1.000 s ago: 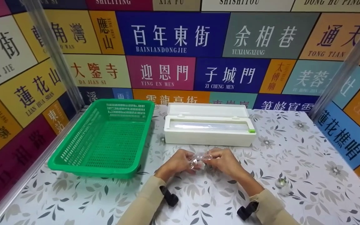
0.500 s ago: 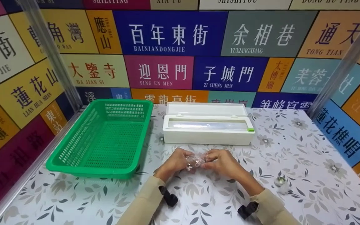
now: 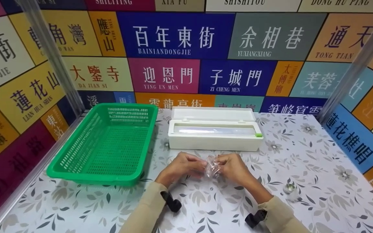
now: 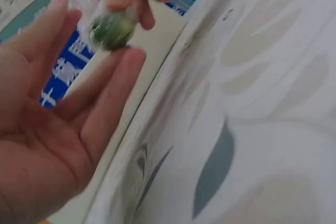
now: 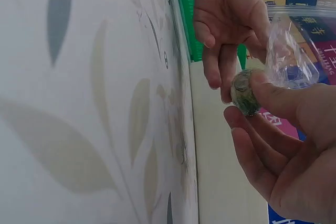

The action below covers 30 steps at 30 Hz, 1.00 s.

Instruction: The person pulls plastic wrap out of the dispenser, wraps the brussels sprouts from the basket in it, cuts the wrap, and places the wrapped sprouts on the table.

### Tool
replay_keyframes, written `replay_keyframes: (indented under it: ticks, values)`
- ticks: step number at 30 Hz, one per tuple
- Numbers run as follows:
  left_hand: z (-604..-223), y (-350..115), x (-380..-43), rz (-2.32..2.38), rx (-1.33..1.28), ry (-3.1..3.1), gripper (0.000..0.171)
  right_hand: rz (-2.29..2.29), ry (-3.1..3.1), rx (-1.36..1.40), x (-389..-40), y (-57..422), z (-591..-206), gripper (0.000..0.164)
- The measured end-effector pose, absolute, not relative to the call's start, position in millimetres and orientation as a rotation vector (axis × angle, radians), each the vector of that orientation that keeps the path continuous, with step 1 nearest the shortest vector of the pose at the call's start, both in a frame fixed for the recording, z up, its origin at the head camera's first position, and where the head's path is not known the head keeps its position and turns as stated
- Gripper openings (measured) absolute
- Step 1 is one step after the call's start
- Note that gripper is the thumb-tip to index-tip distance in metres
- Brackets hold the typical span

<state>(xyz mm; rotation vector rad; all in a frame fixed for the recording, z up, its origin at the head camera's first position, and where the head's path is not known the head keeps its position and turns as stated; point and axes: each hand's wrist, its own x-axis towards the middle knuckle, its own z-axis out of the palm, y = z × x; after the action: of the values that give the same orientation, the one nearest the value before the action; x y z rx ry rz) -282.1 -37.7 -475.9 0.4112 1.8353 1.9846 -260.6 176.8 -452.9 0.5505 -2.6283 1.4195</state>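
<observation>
My right hand (image 3: 234, 166) pinches a small round green thing (image 5: 244, 95) between thumb and fingers. Clear plastic film (image 5: 287, 59) is wrapped over it, and a loose bunch of the film sticks up. What lies under the wrap is only partly visible, green with a paler patch in the left wrist view. My left hand (image 4: 47, 129) holds nothing; its thumb and fingers are spread, with one fingertip right at the underside of the green thing. In the head view, both hands meet in front of the white box, and the film (image 3: 211, 170) mostly hides the green thing.
Behind the hands stands a white cling film box (image 3: 215, 142) with its lid raised and a roll inside. A green plastic basket (image 3: 104, 177) is on the left. Another small film-wrapped greenish thing (image 3: 290, 188) lies on the patterned tabletop to the right.
Both hands were gathered at the crumpled film; now the left fingers have spread away from it. The wrapped thing has shifted slightly right, into the right hand's pinch.
</observation>
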Motion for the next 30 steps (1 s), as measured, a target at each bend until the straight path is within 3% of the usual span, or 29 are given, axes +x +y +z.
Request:
replay_keyframes:
  ticks: [5,13,18,22,30]
  values:
    - [-472.6,-28.8,-280.3,1.942,0.339,2.009,0.025,1.473,-2.638,0.554,-261.4,175.8,-453.9,0.021]
    - [-470.4,-36.4,-285.0,1.936,0.256,1.802,0.028,1.524,-2.617,0.504,-258.3,172.6,-449.4,0.019]
    - [-472.5,-34.1,-284.8,1.901,0.241,1.751,0.033,1.461,-2.675,0.417,-256.2,170.4,-448.8,0.026]
    - [-474.2,-34.5,-285.1,1.902,0.225,1.697,0.038,1.503,-2.685,0.372,-253.0,168.3,-446.0,0.022]
    - [-476.8,-29.6,-282.1,1.920,0.160,1.711,0.032,1.464,-2.734,0.407,-252.2,167.9,-446.4,0.013]
